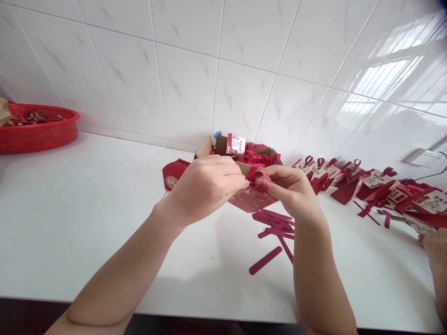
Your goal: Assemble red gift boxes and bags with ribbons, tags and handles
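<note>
While looped: two hands (204,186) (289,186), one strip (261,180).

Dark red paper strip (261,181) curled into a loop atop a red folded box (252,199), mid-table near the back edge.

1. Only 1 view is given: a head-worn camera that looks forward and down along the person's own forearms.
2. It faces a white tiled wall (223,70) across a white counter (87,209), whose near edge runs along the bottom of the frame.
3. It sits close: the left hand (206,186) and right hand (289,186) meet at mid-frame.
4. The wide view reaches a red basket (38,128) at the far left and another person's hand (435,251) at the right edge.
</note>
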Motion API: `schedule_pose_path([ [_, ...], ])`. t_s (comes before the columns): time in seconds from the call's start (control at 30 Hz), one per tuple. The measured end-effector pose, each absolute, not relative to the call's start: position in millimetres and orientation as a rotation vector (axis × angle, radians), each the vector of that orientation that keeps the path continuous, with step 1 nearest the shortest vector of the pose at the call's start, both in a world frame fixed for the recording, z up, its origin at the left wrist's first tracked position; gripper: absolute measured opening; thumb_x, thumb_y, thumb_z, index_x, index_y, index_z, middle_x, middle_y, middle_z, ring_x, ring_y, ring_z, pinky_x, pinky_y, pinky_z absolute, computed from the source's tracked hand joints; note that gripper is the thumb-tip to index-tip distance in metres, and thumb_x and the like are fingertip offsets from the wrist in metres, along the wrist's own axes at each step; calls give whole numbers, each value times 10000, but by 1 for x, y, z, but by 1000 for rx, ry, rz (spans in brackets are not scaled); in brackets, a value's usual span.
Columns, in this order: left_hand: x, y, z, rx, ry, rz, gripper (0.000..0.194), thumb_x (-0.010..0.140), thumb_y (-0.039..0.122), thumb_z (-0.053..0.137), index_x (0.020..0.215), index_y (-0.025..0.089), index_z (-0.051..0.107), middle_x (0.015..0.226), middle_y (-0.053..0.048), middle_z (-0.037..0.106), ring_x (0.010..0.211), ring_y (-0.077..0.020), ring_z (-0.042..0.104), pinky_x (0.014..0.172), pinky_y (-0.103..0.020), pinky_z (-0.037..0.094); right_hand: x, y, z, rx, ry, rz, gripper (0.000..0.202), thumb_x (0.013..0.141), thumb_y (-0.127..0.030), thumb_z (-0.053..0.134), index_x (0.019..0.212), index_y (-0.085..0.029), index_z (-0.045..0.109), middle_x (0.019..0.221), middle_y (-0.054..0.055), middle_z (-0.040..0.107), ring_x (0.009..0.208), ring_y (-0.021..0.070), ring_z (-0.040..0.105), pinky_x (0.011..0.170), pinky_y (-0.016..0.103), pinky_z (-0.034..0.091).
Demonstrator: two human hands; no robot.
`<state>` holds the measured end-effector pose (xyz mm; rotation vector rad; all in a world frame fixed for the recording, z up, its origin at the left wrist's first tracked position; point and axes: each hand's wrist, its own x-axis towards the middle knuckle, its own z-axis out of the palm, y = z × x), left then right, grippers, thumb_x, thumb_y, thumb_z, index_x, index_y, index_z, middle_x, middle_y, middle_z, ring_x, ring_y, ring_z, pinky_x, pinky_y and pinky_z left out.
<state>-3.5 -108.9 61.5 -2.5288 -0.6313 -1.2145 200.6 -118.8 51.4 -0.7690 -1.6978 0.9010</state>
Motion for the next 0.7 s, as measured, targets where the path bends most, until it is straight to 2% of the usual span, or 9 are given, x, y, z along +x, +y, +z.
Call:
schedule_pose_path([
  [0.17,-2,-107,60,-2441,-472,-1293,243,884,147,539,661,208,612,628,-1,633,667,-152,597,608,-286,476,203,-121,52,-782,-1690,908,63,815,-259,691,830,-227,743,773,15,711,705,141,645,601,254,528],
  [0.3,-2,-111,63,-2405,-491,-1220,310,895,109,484,603,194,544,649,1,614,616,-124,525,561,-274,412,203,-124,52,-781,-1675,955,66,814,-276,694,825,-228,739,756,17,699,677,139,632,576,256,521],
  [0.5,-1,-123,68,-2561,-622,-1218,340,906,186,444,566,204,450,573,-5,493,551,-129,424,531,-291,377,202,-129,54,-769,-1662,993,79,799,-293,708,808,-219,734,729,25,658,672,152,604,575,279,496],
  [0.7,0,-125,70,-2516,-452,-1205,421,896,140,458,500,194,324,501,6,402,504,-130,372,517,-317,342,200,-134,57,-790,-1671,1037,91,800,-297,703,753,-219,712,596,-5,550,489,97,435,428,250,360],
])
